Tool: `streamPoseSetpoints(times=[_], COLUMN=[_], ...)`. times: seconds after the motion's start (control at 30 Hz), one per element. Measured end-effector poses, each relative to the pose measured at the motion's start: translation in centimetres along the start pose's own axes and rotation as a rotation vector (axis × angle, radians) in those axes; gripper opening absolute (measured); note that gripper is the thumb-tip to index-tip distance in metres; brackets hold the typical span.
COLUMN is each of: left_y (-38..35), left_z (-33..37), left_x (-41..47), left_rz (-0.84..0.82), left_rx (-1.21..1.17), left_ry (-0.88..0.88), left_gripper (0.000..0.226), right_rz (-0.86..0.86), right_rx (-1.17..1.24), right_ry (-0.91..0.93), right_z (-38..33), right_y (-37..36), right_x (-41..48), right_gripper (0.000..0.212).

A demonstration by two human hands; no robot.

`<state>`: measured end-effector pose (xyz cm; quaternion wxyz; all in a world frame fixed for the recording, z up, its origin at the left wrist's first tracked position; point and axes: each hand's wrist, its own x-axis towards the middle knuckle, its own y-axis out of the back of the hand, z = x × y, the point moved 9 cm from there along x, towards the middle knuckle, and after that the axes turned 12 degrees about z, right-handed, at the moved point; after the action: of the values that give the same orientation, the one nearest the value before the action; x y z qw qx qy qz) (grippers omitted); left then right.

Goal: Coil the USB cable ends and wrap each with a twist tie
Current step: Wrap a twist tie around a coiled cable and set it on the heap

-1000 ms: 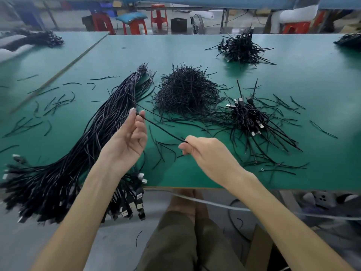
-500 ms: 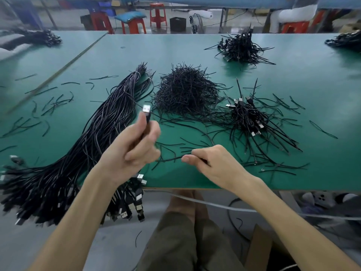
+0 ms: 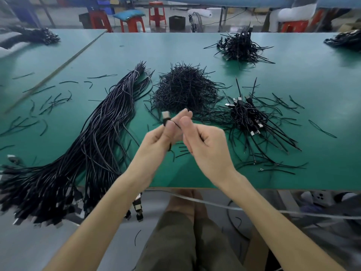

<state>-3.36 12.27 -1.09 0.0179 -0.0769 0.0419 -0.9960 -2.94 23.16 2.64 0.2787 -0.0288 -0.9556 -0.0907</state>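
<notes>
This is a factory workshop for cable assembly. A long green surface carries a thick bundle of black cables, a heap of twist ties and piles of coiled cables. A second surface stands to the left. Behind are red stools, a fan and a bare grey floor.

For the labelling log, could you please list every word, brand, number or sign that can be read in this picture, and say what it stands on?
No text can be read anywhere in this view.
The USB plug gripped by the left hand shows bare metal with no visible marking.
The blue crates and the black box at the back are too blurred to show any lettering.
</notes>
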Motion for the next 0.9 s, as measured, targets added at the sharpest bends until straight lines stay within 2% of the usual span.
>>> streamPoseSetpoints(times=[0.07, 0.13, 0.17, 0.2, 0.23, 0.27, 0.33, 0.4, 0.47, 0.53, 0.6, 0.67, 0.77, 0.87, 0.9], left_y=[-0.4, -0.1, 0.6, 1.5, 2.7, 3.3, 1.9, 0.0, -0.7, -0.4, 0.6, 0.9, 0.1, 0.3, 0.6], left_z=[-0.2, 0.3, 0.7, 1.3, 1.9, 2.8, 3.7, 1.8, 0.3, 0.0, 0.5, 0.2, -0.5, 0.7, 1.5], left_x=[0.4, 0.4, 0.5, 0.4, 0.3, 0.0, -2.0, -3.8, -3.2, -1.6, -0.2, 0.4, 0.9, 0.7, 0.6], left_rz=[-0.004, 0.018, 0.026, 0.017, 0.008, -0.033, -0.256, -0.459, -0.407, -0.187, 0.034, 0.124, 0.134, 0.132, 0.108], left_rx=[-0.5, -1.011, -1.137, -1.136, -0.978, -0.707, -0.082, 0.366, 0.625, 0.636, 0.489, 0.186, -0.416, -0.926, -1.007], left_ry=[0.189, 0.402, 0.443, 0.415, 0.33, 0.228, 0.04, -0.026, -0.049, -0.063, -0.099, -0.051, 0.177, 0.326, 0.317], left_gripper=[0.054, 0.048, 0.046, 0.045, 0.045, 0.045, 0.044, 0.045, 0.045, 0.035, 0.032, 0.038, 0.055, 0.046, 0.042], right_rz=[-0.036, -0.067, -0.069, -0.062, -0.05, -0.031, 0.047, 0.124, 0.191, 0.228, 0.254, 0.228, 0.112, 0.063, 0.066], right_rx=[-0.033, -0.127, -0.185, -0.239, -0.286, -0.334, -0.424, -0.426, -0.422, -0.418, -0.354, -0.292, -0.325, -0.392, -0.42], right_ry=[0.024, 0.049, 0.055, 0.049, 0.034, 0.024, 0.041, 0.077, 0.112, 0.164, 0.213, 0.237, 0.243, 0.216, 0.21], right_z=[0.1, 0.9, 1.6, 2.4, 3.3, 4.2, 5.2, 5.1, 3.8, 2.0, 0.2, -0.5, -0.1, 1.7, 2.3], right_y=[-1.4, -2.0, -1.8, -1.4, -0.6, 0.2, 2.1, 3.2, 3.4, 3.0, 2.4, 1.3, -0.9, -0.7, 0.0], right_x=[-1.2, -2.2, -2.2, -2.0, -1.7, -1.2, 0.1, 1.1, 1.9, 2.3, 1.9, 0.9, -0.8, -1.2, -0.9], right_gripper=[0.062, 0.061, 0.061, 0.061, 0.061, 0.062, 0.064, 0.064, 0.062, 0.062, 0.062, 0.06, 0.056, 0.059, 0.06])
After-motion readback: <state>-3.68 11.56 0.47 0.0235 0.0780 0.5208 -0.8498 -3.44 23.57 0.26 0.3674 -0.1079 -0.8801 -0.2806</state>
